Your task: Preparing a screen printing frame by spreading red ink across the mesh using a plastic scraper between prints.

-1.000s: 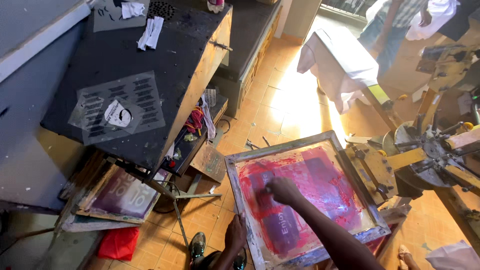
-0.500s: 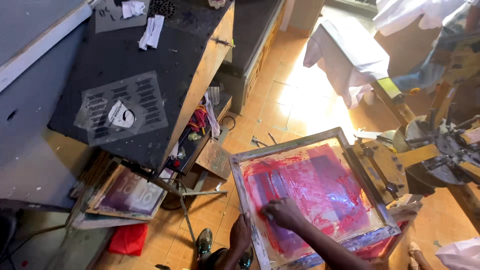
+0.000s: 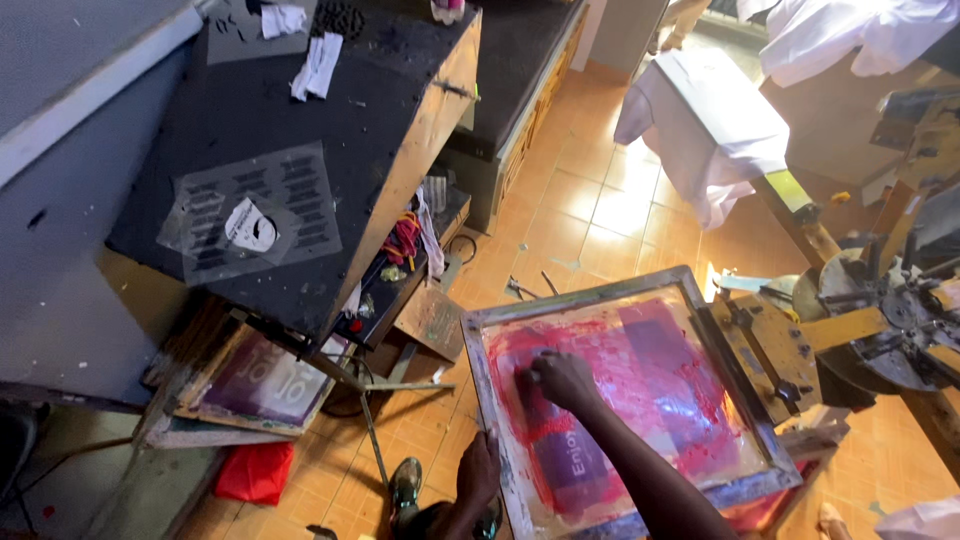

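A screen printing frame (image 3: pixel 580 298) with a metal rim lies flat on a press arm at lower right, its mesh smeared with red and purple ink. My right hand (image 3: pixel 565 382) rests on the mesh near the left side, fingers curled and pressing down; whether something small is under the fingertips I cannot tell. My left hand (image 3: pixel 479 470) grips the frame's left rim near the bottom corner. My foot in a dark shoe (image 3: pixel 404 484) stands on the tiled floor just left of the frame.
A black-topped table (image 3: pixel 300 120) with a stencil sheet (image 3: pixel 250 212) and white rags (image 3: pixel 318 62) fills the upper left. Another screen (image 3: pixel 265 385) leans under it beside a red bag (image 3: pixel 255 470). The rotary press hub (image 3: pixel 890 320) sits right; a white shirt on a platen (image 3: pixel 705 125) lies beyond.
My right hand slid down the mesh toward me, then back up to the upper left part of the inked area. My left hand stayed on the rim.
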